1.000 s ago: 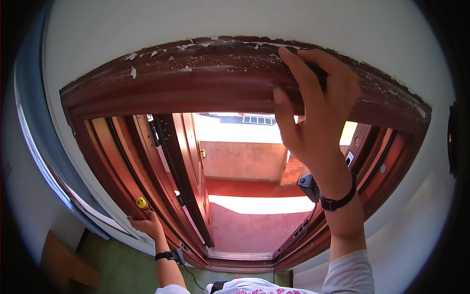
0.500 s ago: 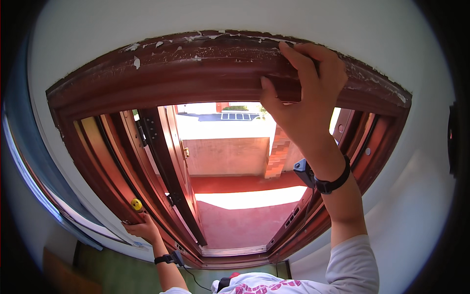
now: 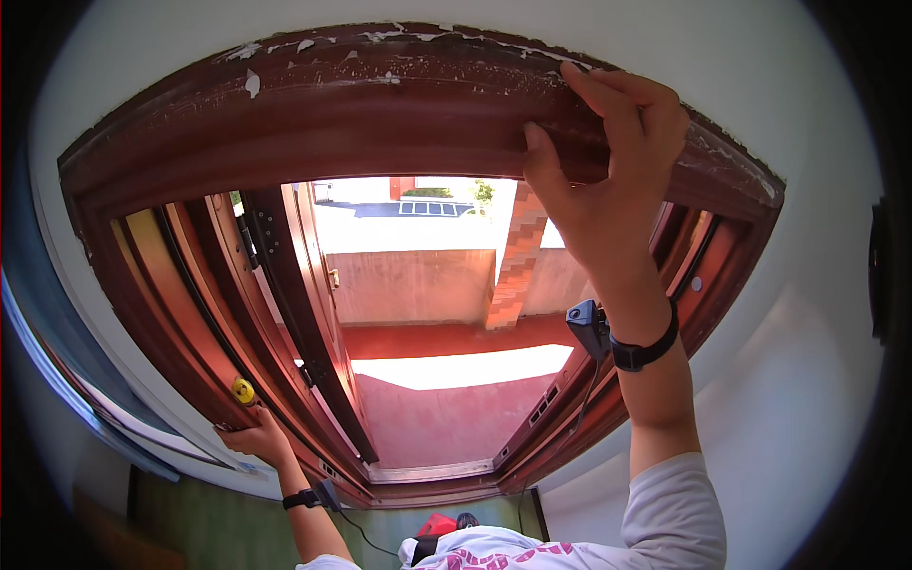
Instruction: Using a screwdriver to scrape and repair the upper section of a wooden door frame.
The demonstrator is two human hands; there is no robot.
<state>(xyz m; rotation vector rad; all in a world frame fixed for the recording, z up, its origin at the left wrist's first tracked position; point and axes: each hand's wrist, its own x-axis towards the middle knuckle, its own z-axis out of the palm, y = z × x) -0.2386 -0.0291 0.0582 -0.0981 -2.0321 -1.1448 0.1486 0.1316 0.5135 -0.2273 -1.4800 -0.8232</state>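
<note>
My left hand (image 3: pixel 261 439) is low on the left side of a brown door frame (image 3: pixel 313 142). Its fingers are closed around a tool with a round yellow end (image 3: pixel 243 391); the rest of the tool is hidden, so its exact kind is unclear. High up at the right, my right hand (image 3: pixel 617 142) reaches to the frame's top trim. Its fingers are spread, with the fingertips near the trim's upper edge and the thumb against its front face. Ragged white flakes (image 3: pixel 252 85) cling to that upper edge.
An open door leaf (image 3: pixel 318 323) stands inside the left jamb, with a handle and hinges. Through the doorway are a low wall (image 3: pixel 413 290) and a brick pillar (image 3: pixel 513 261). Corded devices (image 3: pixel 587 323) are strapped at both wrists. A red object (image 3: pixel 438 524) is by my feet.
The view has shifted, so the frame and both hands appear slightly displaced. Both hands keep nearly the same places on the frame. More of the red object and a dark shoe shows below.
</note>
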